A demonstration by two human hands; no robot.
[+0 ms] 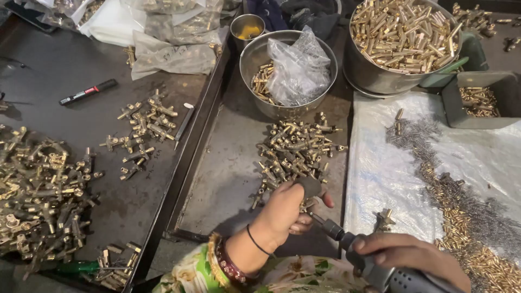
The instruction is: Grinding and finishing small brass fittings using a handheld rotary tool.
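A: Head view, item one: your left hand (282,209)?

B: Its grip is pinched around one brass fitting (309,203), held just above the desk (228,179) at the near edge of the loose pile of fittings (296,149).

A: Item two: your right hand (412,258)?

B: Its grip is wrapped tight around a grey power driver (380,271), whose tip touches the fitting you hold.

A: Stock worked and unworked?

B: You cannot tell for certain. The pile before you looks like what is left. The big heap on the left tray (40,201) and the small cluster (144,130) beside it may be finished pieces, which would put you past halfway.

A: Supplies?

B: A steel bowl (255,54) with a plastic bag (298,68), a pot of brass pins (404,35), springs and small pins on the white sheet (380,173).
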